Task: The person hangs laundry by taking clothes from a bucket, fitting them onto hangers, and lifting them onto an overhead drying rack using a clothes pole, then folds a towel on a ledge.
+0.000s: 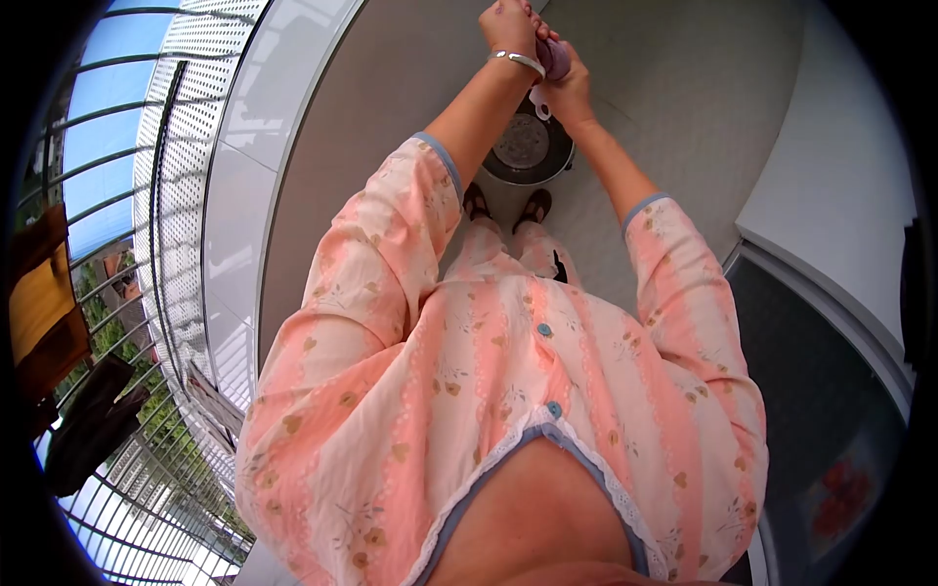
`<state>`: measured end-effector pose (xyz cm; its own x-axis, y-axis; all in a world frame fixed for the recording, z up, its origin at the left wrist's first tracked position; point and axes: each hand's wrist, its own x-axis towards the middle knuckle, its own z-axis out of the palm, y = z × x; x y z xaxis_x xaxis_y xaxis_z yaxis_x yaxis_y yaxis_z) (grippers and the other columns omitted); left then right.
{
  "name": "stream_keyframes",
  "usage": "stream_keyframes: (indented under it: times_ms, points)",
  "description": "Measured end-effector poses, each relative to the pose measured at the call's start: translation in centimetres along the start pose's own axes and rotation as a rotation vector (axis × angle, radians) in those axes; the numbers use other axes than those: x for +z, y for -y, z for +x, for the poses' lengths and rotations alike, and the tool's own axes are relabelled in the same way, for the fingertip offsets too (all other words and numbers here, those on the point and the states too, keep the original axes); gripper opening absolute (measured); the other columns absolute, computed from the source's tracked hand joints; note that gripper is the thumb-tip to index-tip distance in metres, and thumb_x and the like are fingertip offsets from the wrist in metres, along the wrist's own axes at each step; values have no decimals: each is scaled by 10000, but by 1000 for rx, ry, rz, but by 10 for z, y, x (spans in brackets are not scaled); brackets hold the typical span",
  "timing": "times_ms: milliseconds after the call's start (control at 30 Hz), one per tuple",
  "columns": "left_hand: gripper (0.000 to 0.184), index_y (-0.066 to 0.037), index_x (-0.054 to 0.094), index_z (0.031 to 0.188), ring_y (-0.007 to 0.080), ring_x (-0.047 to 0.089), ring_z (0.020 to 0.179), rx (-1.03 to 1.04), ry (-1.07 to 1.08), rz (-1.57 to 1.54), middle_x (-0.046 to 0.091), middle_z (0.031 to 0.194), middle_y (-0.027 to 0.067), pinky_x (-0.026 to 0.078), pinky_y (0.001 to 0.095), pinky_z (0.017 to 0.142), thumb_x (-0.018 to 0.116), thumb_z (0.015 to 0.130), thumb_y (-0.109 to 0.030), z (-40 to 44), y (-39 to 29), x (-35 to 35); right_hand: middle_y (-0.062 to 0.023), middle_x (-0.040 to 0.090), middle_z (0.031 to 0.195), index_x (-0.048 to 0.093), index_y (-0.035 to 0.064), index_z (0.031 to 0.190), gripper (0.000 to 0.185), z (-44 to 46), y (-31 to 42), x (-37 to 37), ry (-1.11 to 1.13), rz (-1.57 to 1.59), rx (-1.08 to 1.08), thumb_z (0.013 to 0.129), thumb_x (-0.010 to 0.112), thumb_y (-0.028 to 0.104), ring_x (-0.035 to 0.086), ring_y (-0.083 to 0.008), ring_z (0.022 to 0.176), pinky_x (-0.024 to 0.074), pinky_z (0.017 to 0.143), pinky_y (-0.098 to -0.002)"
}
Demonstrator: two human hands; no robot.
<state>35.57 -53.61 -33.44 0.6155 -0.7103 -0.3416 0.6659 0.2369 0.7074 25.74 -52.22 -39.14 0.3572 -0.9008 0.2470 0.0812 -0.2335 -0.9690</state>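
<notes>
At the top edge, my left hand, with a silver bangle at the wrist, is closed at the upper end of a rounded purple object. Wrapped round the side of the same object is my right hand. The hands are close together, and their fingers partly hide what they hold. A white piece with a hole shows just below them. Beneath the hands, a round dark pan-like vessel with a greyish inside rests on the floor in front of my feet.
A barred window and a white perforated panel are on the left, beside a tiled ledge. Dark items hang near the bars. On the right stand a white surface and a dark glass panel.
</notes>
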Motion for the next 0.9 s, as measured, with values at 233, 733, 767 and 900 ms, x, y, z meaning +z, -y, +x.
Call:
stream_keyframes:
  times_ms: [233, 733, 767, 900]
  points:
    - [426, -126, 416, 647, 162, 356, 347, -51, -39, 155, 348, 471, 9, 379, 339, 359, 420, 991, -377, 10, 3, -14, -180, 672, 823, 576, 55, 993, 361, -8, 17, -5, 101, -365, -10, 754, 746, 266, 686, -316, 765, 526, 649, -385]
    - [380, -112, 474, 658, 162, 459, 445, 32, -113, 116, 398, 511, 14, 449, 333, 452, 522, 956, -344, 30, -14, -53, -90, 610, 1146, 515, 79, 1126, 578, -8, 33, -19, 325, -36, 403, 744, 769, 432, 601, -229, 1034, 498, 856, -361]
    - [385, -97, 491, 648, 163, 463, 450, 58, -149, 123, 419, 514, 14, 438, 331, 454, 535, 946, -336, 29, -17, -56, -63, 572, 1187, 513, 97, 1140, 580, -14, 34, -25, 231, 288, 591, 752, 764, 448, 559, -220, 1083, 479, 893, -392]
    - [396, -28, 486, 697, 192, 548, 503, -35, -388, 51, 508, 603, 72, 490, 346, 500, 549, 948, -329, -14, -26, -46, -34, 519, 1225, 486, 137, 1191, 578, -34, 51, -14, 18, 735, 804, 783, 739, 457, 493, -223, 1161, 448, 939, -497]
